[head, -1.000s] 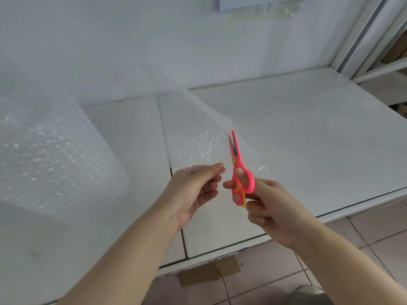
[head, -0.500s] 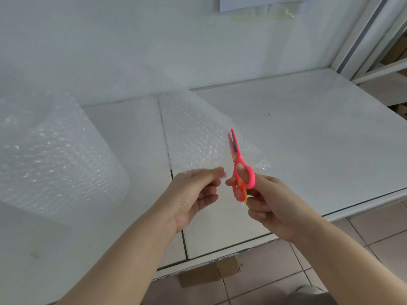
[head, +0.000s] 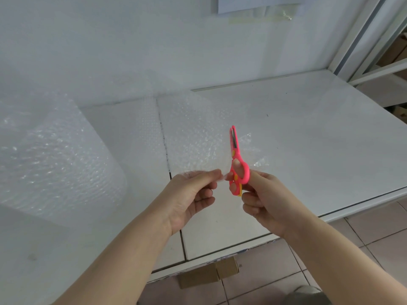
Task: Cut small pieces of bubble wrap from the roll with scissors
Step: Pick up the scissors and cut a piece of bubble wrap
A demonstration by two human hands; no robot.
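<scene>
A big roll of clear bubble wrap (head: 55, 159) lies on the left of the white table (head: 319, 139). A loose sheet of bubble wrap (head: 193, 137) runs from it toward me. My left hand (head: 191, 194) pinches the sheet's near edge between thumb and fingers. My right hand (head: 262, 199) holds pink scissors (head: 236, 164) by their handles, just right of my left fingertips. The blades point up and away with their tips together, at the sheet's right edge.
The white wall rises behind the table, with a paper (head: 259, 3) taped high up. A metal shelf frame (head: 378, 51) stands at the right. A brown cardboard box (head: 209, 274) lies on the tiled floor under the table's front edge.
The scissors and my right hand have shifted slightly left and up, closer to my left fingertips. My left hand keeps its pinch on the sheet, which has barely moved.
</scene>
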